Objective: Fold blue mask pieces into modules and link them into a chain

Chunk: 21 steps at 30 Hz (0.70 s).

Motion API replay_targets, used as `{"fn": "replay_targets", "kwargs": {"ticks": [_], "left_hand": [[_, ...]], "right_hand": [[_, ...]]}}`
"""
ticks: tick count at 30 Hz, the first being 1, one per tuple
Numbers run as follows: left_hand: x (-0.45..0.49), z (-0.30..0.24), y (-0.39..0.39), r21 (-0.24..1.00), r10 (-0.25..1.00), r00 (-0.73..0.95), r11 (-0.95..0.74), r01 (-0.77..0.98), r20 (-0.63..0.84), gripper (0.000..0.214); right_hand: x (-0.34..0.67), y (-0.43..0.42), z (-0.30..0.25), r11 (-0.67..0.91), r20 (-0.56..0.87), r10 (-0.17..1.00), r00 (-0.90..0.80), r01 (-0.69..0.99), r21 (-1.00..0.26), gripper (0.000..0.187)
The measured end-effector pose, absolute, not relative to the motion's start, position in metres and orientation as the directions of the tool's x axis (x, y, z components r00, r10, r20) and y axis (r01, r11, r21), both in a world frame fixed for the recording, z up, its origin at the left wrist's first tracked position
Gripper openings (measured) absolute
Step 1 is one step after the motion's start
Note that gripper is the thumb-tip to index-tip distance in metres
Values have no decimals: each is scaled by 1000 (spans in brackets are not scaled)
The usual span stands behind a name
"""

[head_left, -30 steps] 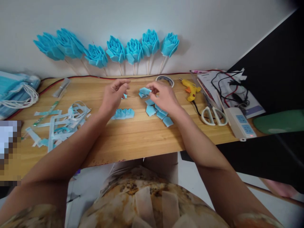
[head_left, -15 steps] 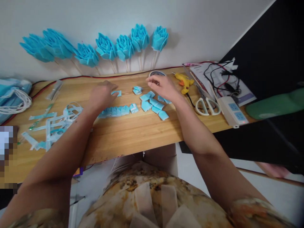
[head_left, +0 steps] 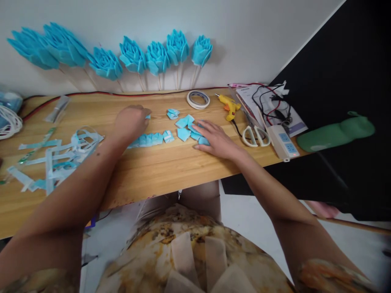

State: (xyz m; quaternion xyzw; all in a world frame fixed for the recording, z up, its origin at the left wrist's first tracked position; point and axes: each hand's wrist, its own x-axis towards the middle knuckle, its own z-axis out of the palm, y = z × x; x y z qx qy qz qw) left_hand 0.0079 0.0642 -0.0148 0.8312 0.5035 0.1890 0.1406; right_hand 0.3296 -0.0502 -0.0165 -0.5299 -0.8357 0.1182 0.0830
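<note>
My left hand (head_left: pixel 132 121) lies knuckles-up on the wooden table (head_left: pixel 171 167), its fingers curled over a small blue folded piece, at the left end of a row of joined blue folded pieces (head_left: pixel 151 139). My right hand (head_left: pixel 215 140) rests flat with fingers stretched out on loose blue folded squares (head_left: pixel 185 128). Another small folded blue piece (head_left: pixel 173 113) lies just beyond, between the hands.
Several blue paper flowers on sticks (head_left: pixel 159 57) lean on the wall. A tape roll (head_left: pixel 198 99), yellow glue gun (head_left: pixel 229 108), white scissors (head_left: pixel 255 136) and power strip (head_left: pixel 282 142) lie to the right. Cut mask strips (head_left: pixel 58 152) lie left.
My right hand came down from near the tape roll and now lies flat on the loose squares. My left hand stayed by the row. The view shifted to the right.
</note>
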Motion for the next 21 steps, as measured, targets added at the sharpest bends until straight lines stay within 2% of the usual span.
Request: {"fn": "replay_targets", "kwargs": {"ticks": [3,5,8,10,12,13,15,16,18,21], "left_hand": [[10,-11,62,256,903,405,-430,866,144,43],[10,-9,62,301,910,380,-414,859,167,43],[12,-6,64,433,930,289,-362,825,226,40],[13,-3,65,587,950,205,-308,749,237,40],[16,0,66,793,975,128,-222,567,181,39],[18,1,66,879,985,110,-168,447,132,38],[20,3,66,972,993,112,-64,225,40,33],[21,3,66,989,992,124,-30,148,12,30],[22,2,66,999,988,154,-3,53,-5,26],[22,-1,67,1000,983,184,-4,0,4,26]], "right_hand": [[321,-47,-20,422,118,907,-405,874,-241,54],[319,-40,-20,417,170,907,-384,873,-252,43],[320,-29,-19,351,219,934,-283,848,-398,36],[321,-22,-18,247,204,967,-151,744,-621,28],[321,-17,-16,104,109,994,-19,500,-860,26],[320,-15,-15,31,41,999,21,354,-935,27],[320,-11,-15,-86,-80,996,47,146,-986,31],[321,-9,-15,-122,-118,992,42,117,-986,32],[325,-5,-16,-117,-108,993,52,215,-970,34],[336,1,-18,64,139,986,95,554,-830,39]]}}
